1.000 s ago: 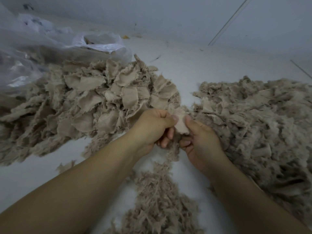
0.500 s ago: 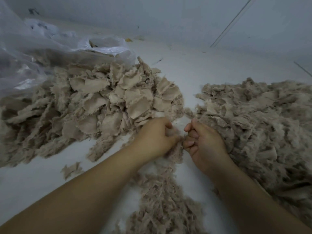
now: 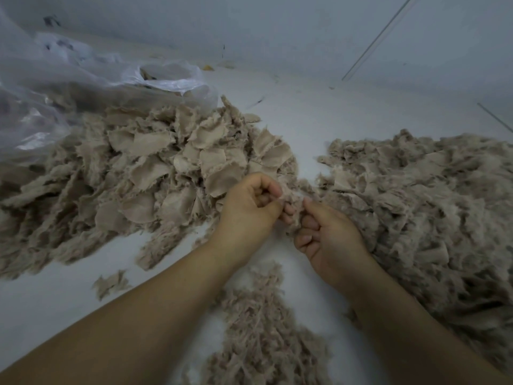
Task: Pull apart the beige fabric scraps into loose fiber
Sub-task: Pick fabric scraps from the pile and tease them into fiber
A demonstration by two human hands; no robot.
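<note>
Two hands meet mid-scene: left hand [image 3: 249,209] and right hand [image 3: 330,240] each pinch one frayed beige tuft [image 3: 294,201], its edges blurred. Scrap heap [image 3: 144,173] lies left, fiber pile [image 3: 433,207] right, cut off.

White tabletop [image 3: 319,126] has a scrap pile [image 3: 144,173] left, fluffy fiber heap [image 3: 433,207] right, plastic bag [image 3: 83,79] back-left.

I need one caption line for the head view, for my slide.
Left hand and right hand pull a beige scrap apart between the scrap pile and the fiber heap.
</note>
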